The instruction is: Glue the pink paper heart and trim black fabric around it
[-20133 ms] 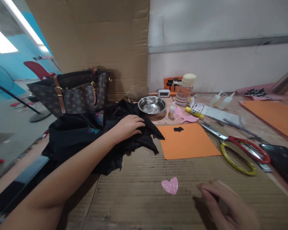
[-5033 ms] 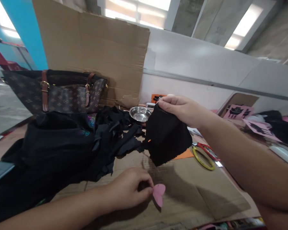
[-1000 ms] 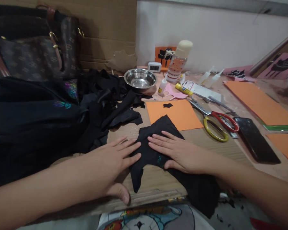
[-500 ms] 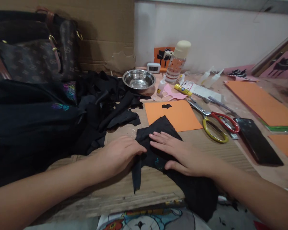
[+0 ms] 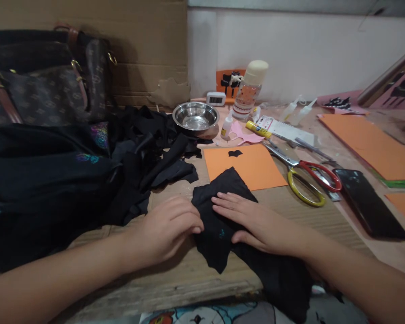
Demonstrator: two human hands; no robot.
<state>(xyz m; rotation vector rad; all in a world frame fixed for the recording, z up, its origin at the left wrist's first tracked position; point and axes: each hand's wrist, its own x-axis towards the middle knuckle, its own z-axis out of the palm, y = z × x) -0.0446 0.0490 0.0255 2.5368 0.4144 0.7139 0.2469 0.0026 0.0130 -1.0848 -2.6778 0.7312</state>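
A ragged piece of black cloth (image 5: pixel 211 252) lies on the wooden board, and part of it hangs over the near edge. My left hand (image 5: pixel 172 229) is curled at the cloth's left edge, thumb and fingers together on it; the exact grip is partly hidden. Flat on top of the cloth rests my right hand (image 5: pixel 253 220), fingers stretched out and pressing it down. Just beyond, the cloth's upper corner overlaps an orange paper sheet (image 5: pixel 263 166), which bears a small black cut shape (image 5: pixel 235 153).
Scissors (image 5: pixel 299 171) and a black phone (image 5: pixel 369 204) lie to the right. Behind stand a metal bowl (image 5: pixel 195 118), a small glue bottle (image 5: pixel 226 127) and a water bottle (image 5: pixel 248 92). Black scraps (image 5: pixel 168 166) and a handbag (image 5: pixel 54 76) fill the left side.
The cloth's left flap, folded into a narrow strip before, is now spread out wider toward the near edge. My left hand has shifted slightly down; my right hand stays flat on the cloth.
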